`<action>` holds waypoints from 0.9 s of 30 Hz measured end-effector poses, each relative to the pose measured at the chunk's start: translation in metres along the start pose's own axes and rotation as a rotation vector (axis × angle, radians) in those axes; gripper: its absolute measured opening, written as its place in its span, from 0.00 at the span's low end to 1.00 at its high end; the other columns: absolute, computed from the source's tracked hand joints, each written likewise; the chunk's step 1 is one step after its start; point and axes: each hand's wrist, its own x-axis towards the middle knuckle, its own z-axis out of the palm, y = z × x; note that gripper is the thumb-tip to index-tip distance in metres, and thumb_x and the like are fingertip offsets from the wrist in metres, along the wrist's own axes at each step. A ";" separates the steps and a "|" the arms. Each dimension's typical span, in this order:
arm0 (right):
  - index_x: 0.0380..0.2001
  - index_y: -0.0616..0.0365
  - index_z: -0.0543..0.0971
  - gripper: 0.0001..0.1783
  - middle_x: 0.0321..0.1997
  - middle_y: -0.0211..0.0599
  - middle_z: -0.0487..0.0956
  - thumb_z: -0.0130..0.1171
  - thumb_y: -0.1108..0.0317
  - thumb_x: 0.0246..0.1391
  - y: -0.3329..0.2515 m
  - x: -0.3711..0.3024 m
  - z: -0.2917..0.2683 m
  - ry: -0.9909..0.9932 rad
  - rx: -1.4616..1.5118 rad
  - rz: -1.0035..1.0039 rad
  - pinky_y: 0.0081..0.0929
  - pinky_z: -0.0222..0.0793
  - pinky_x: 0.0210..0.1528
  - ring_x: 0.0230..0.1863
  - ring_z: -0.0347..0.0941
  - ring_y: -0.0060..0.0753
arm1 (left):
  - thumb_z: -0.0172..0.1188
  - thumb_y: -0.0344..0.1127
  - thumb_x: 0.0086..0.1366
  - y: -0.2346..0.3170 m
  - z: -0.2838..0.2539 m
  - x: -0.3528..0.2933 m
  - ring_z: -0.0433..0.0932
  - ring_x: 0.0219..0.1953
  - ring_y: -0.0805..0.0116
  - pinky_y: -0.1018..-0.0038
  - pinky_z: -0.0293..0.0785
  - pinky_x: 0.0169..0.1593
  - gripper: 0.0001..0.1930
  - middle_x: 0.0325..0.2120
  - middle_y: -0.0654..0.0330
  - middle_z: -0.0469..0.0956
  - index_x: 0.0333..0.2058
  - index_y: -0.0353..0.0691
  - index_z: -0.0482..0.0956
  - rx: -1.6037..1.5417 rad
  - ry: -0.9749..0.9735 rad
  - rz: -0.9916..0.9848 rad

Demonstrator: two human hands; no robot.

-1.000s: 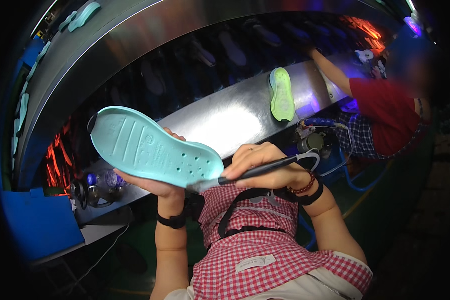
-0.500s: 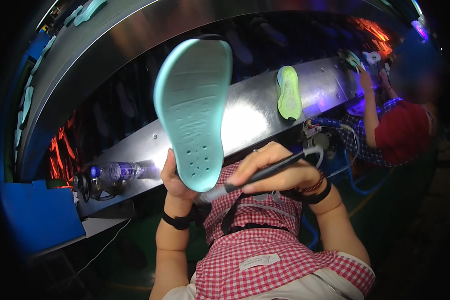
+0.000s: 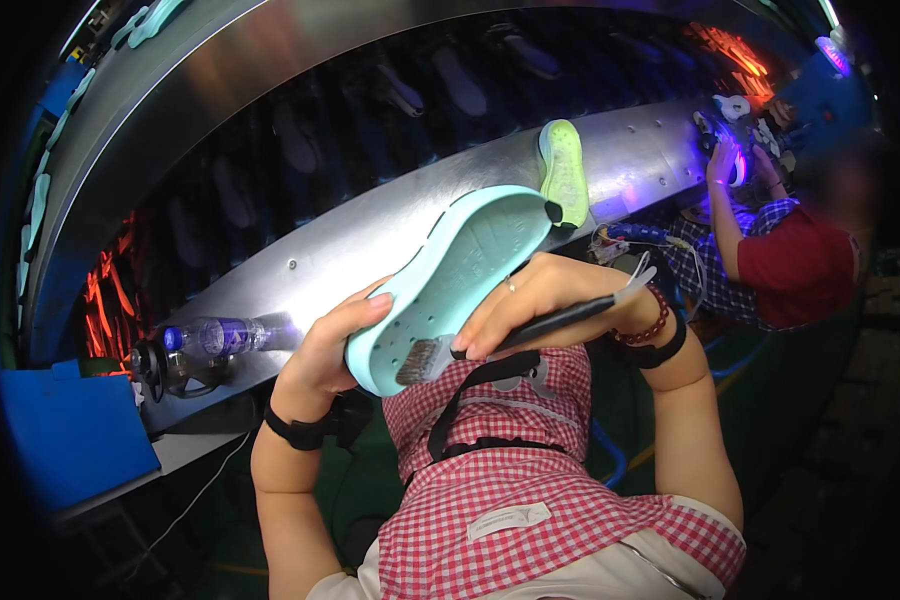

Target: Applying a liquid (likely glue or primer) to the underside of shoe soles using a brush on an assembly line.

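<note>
- Fingers of the left hand [image 3: 320, 345] are closing around the edge of a turquoise sole [image 3: 460, 255], the thumb lying over its rim while the fingertips behind are staying hidden from view.
- That turquoise sole is tilting across the middle of the frame, its hollow side showing, its black-tipped end pointing to the upper right.
- Over at centre right, the right hand [image 3: 545, 295] is pinching a black-handled brush [image 3: 555, 322] in narrow fingers, a pale cord trailing off the handle's rear end.
- Brown bristles [image 3: 425, 360] are angling into the lower-left end of the hollow, appearing to be touching the surface.
- Just beyond the black tip, a yellow-green sole [image 3: 565, 170] is resting on the shiny metal bench [image 3: 350, 245], upper right of centre.
- Left of centre, a clear bottle [image 3: 228, 336] is lying on that same bench.
- Far right, a co-worker [image 3: 795, 250] in a red top is handling something under violet light.
</note>
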 end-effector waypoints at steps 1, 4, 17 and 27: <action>0.36 0.62 0.77 0.12 0.38 0.43 0.78 0.59 0.76 0.44 -0.002 0.001 -0.002 -0.094 0.003 0.022 0.27 0.70 0.44 0.41 0.76 0.38 | 0.48 0.47 0.58 0.000 0.002 0.000 0.72 0.46 0.59 0.68 0.67 0.50 0.31 0.45 0.45 0.70 0.53 0.28 0.61 0.088 0.041 0.025; 0.35 0.62 0.77 0.11 0.38 0.44 0.78 0.59 0.75 0.45 -0.015 -0.003 -0.010 -0.107 -0.059 0.044 0.27 0.70 0.44 0.42 0.76 0.37 | 0.47 0.47 0.57 -0.006 -0.024 -0.008 0.73 0.44 0.61 0.70 0.68 0.49 0.30 0.46 0.45 0.70 0.51 0.27 0.64 -0.011 0.033 -0.010; 0.34 0.63 0.79 0.13 0.39 0.46 0.78 0.62 0.81 0.40 0.017 -0.018 0.007 0.283 -0.013 0.041 0.29 0.71 0.47 0.43 0.76 0.39 | 0.50 0.54 0.49 0.000 -0.031 -0.038 0.75 0.37 0.58 0.70 0.72 0.42 0.37 0.40 0.44 0.73 0.50 0.27 0.65 -0.012 0.091 0.159; 0.31 0.61 0.80 0.12 0.28 0.38 0.78 0.64 0.75 0.38 0.011 0.002 0.032 0.505 -0.095 0.141 0.23 0.68 0.37 0.33 0.74 0.28 | 0.26 0.71 0.57 -0.027 -0.034 0.030 0.61 0.55 0.44 0.50 0.55 0.58 0.43 0.53 0.49 0.64 0.59 0.40 0.55 -0.449 -0.243 0.560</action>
